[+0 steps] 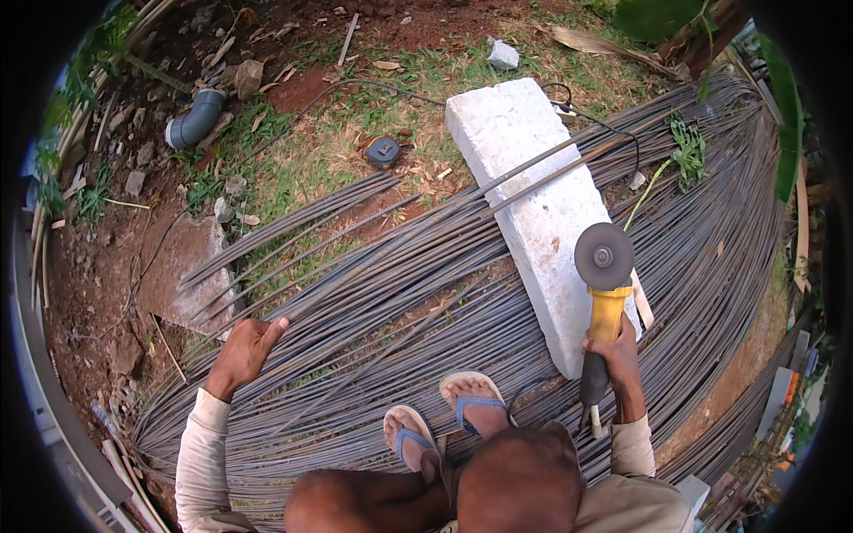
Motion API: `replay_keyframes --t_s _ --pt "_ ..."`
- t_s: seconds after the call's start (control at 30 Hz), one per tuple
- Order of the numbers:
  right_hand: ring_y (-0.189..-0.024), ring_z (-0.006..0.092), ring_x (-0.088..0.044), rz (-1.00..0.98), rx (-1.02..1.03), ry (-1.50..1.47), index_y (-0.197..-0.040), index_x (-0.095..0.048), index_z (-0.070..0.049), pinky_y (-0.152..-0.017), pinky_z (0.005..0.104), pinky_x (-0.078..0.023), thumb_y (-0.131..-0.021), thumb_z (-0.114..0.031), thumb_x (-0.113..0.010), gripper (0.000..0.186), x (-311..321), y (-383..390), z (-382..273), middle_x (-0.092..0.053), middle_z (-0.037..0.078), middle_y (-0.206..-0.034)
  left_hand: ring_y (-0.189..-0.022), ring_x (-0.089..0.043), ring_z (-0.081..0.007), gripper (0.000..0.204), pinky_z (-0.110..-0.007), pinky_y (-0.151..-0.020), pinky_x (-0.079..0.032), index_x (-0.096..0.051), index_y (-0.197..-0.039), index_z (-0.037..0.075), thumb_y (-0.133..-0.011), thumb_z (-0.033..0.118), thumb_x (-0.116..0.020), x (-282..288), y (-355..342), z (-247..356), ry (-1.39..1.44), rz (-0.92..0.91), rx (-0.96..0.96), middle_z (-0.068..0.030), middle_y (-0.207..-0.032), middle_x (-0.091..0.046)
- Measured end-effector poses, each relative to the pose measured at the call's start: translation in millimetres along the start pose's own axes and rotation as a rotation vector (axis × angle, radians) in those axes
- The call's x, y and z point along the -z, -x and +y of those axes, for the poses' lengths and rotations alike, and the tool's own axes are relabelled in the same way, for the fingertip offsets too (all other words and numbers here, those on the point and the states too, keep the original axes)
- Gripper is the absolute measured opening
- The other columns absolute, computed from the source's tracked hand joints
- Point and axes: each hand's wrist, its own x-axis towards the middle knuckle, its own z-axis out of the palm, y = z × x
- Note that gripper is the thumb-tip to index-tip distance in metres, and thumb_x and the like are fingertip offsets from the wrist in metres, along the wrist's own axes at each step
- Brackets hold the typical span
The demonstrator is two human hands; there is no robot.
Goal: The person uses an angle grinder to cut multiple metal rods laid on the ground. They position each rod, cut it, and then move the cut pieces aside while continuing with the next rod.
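My right hand (616, 360) is wrapped round the dark rear grip of a yellow angle grinder (608, 309). Its round disc (604, 256) points away from me, over the right side of a long white block (542, 240). At the left, my left hand (244, 353) is closed on the ends of several thin steel rods (373, 266), thumb stretched along them; its other fingers are partly hidden. These rods run up to the right, and some cross the top of the block. My feet, in sandals with blue straps, stand on the rods below.
A large bundle of bent steel rods (693, 231) spreads across the ground. Beyond lie a tape measure (383, 152), a grey pipe elbow (195, 119) and a pale stone (503, 55). A black cable (382, 83) trails over the grass behind the block.
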Motion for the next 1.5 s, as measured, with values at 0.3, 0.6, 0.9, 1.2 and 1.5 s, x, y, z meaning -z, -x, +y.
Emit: replay_keyframes --t_s 0.3,0.6,0.9,1.2,1.5 --pt "-0.07 0.0186 -0.069 -0.035 -0.021 -0.045 -0.124 -0.059 0.001 -0.068 0.0345 -0.059 -0.072 -0.009 -0.082 0.058 -4.4 0.5 5.2 -0.069 0.008 -0.088 -0.07 -0.056 -0.0546 0.085 -0.061 -0.074 -0.045 -0.056 -0.065 -0.008 -0.114 0.06 -0.046 52.2 28.3 59.6 -0.272 -0.011 0.036 -0.0346 -0.067 -0.054" --pt "-0.075 0.0171 -0.069 -0.01 -0.075 -0.047 -0.125 -0.06 0.0 -0.071 0.0327 -0.058 -0.072 -0.009 -0.083 0.058 -0.9 8.4 5.0 -0.068 0.006 -0.09 -0.06 -0.026 -0.0258 0.083 -0.051 -0.059 -0.03 -0.045 -0.067 -0.009 -0.11 0.062 -0.053 -75.4 -19.9 -38.6 0.076 0.108 0.003 -0.015 -0.059 -0.029" --pt "-0.065 0.0184 -0.069 0.038 -0.026 -0.036 -0.116 -0.058 -0.001 -0.062 0.0333 -0.059 -0.074 -0.008 -0.08 0.048 5.3 10.1 -12.7 -0.068 0.008 -0.084 -0.057 -0.032 -0.029 0.078 -0.05 -0.059 -0.033 -0.054 -0.07 -0.007 -0.107 0.061 -0.062 -178.4 -63.8 -70.0 0.318 0.13 0.035 -0.0189 -0.059 -0.037" --pt "-0.075 0.0178 -0.07 0.01 -0.045 -0.003 -0.122 -0.06 -0.001 -0.07 0.0335 -0.059 -0.073 -0.009 -0.082 0.054 6.9 10.4 0.1 -0.068 0.006 -0.09 -0.054 -0.03 -0.0331 0.087 -0.054 -0.06 -0.033 -0.043 -0.061 -0.006 -0.112 0.064 -0.048 -17.8 -8.1 1.4 -0.017 -0.029 -0.003 -0.0193 -0.055 -0.03" --pt "-0.075 0.0181 -0.07 -0.046 -0.087 -0.04 -0.122 -0.061 0.0 -0.07 0.0334 -0.059 -0.073 -0.009 -0.083 0.054 -1.4 7.7 -3.4 -0.069 0.007 -0.091 -0.057 -0.047 -0.0471 0.089 -0.058 -0.066 -0.043 -0.054 -0.06 -0.007 -0.111 0.066 -0.048 24.1 8.9 21.6 -0.136 0.075 0.014 -0.0264 -0.056 -0.045"
